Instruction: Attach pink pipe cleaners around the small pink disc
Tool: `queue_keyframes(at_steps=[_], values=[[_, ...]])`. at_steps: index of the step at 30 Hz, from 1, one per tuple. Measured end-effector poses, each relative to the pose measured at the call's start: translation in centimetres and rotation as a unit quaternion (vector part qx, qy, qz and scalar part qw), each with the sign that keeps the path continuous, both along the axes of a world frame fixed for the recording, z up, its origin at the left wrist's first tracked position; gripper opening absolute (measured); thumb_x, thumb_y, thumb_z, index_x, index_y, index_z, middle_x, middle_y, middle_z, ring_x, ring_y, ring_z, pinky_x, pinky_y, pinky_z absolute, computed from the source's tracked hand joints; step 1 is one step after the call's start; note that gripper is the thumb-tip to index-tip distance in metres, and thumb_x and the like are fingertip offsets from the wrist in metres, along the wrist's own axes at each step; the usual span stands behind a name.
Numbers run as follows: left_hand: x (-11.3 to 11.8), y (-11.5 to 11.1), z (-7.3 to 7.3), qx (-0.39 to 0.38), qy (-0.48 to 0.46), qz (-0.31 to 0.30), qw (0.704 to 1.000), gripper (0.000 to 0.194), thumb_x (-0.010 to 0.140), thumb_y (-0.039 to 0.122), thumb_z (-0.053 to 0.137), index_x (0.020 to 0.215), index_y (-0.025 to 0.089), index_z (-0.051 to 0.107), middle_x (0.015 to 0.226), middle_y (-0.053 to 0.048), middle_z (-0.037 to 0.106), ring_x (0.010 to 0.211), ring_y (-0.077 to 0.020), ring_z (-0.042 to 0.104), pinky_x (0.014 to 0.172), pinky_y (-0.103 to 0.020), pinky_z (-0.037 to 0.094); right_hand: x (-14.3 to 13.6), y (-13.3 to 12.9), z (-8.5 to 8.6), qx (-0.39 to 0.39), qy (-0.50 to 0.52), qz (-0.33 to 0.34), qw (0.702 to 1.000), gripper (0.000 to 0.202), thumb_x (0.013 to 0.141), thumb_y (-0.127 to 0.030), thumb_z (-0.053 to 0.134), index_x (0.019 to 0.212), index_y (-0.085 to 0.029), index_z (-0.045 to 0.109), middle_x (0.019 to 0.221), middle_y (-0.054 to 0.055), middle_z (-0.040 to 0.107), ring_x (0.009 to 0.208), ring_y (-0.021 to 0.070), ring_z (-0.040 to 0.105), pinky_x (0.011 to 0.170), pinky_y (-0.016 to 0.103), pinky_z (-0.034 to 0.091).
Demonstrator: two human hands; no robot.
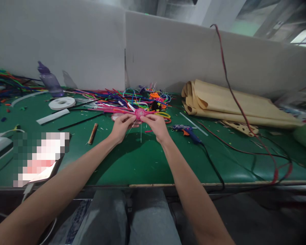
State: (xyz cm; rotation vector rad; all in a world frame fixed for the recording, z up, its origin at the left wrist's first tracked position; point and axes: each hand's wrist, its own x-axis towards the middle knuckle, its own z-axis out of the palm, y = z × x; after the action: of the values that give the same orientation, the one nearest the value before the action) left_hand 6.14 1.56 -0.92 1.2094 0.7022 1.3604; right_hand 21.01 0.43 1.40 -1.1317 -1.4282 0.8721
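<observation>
A small round pink piece (140, 113) with thin pale strands sticking out is held up over the green table (142, 163). My left hand (123, 126) pinches its left side, and my right hand (155, 126) pinches the right side, fingertips close together. Right behind the hands lies a heap of colored pipe cleaners (109, 98), pink, blue, green and red, with small orange and yellow pieces among them. The far fingers of both hands are partly hidden.
A glue gun (186, 132) with a black cord lies at the right, before rolled brown paper (226, 102). A red-black wire hangs across the right side. At left are a purple bottle (50, 81), a white spool (62, 102), a brown stick (92, 133) and a phone (44, 160).
</observation>
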Motion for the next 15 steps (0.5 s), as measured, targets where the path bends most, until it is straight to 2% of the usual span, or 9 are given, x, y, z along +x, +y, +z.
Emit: queue_keyframes(at_steps=[4, 9, 15], values=[[-0.05, -0.02, -0.01, -0.012, -0.012, -0.015, 1.000, 0.020, 0.070, 0.034, 0.069, 0.076, 0.016, 0.064, 0.073, -0.001, 0.067, 0.069, -0.0148, 0.066, 0.070, -0.029, 0.050, 0.02, -0.50, 0.61, -0.041, 0.038, 0.024, 0.998, 0.029, 0.064, -0.042, 0.068, 0.059, -0.015, 0.060, 0.056, -0.004, 0.046, 0.054, 0.0074, 0.037, 0.055, 0.024, 0.031], [-0.24, 0.00, 0.19, -0.053, 0.003, -0.021, 0.998, 0.018, 0.070, 0.032, 0.069, 0.074, 0.016, 0.061, 0.071, -0.001, 0.065, 0.069, -0.0140, 0.064, 0.064, -0.026, 0.048, 0.26, -0.71, 0.89, -0.048, 0.019, 0.025, 0.998, 0.032, 0.063, -0.045, 0.068, 0.057, -0.015, 0.058, 0.053, -0.005, 0.041, 0.053, 0.0070, 0.033, 0.054, 0.025, 0.028], [0.08, -0.25, 0.33, -0.023, 0.020, 0.030, 0.999, 0.020, 0.069, 0.034, 0.068, 0.068, 0.016, 0.062, 0.065, 0.000, 0.061, 0.065, -0.0123, 0.059, 0.055, -0.022, 0.042, 0.10, -0.20, 0.33, -0.025, 0.006, 0.010, 1.000, 0.032, 0.064, -0.046, 0.067, 0.057, -0.015, 0.059, 0.053, -0.004, 0.045, 0.052, 0.0073, 0.036, 0.055, 0.024, 0.031]])
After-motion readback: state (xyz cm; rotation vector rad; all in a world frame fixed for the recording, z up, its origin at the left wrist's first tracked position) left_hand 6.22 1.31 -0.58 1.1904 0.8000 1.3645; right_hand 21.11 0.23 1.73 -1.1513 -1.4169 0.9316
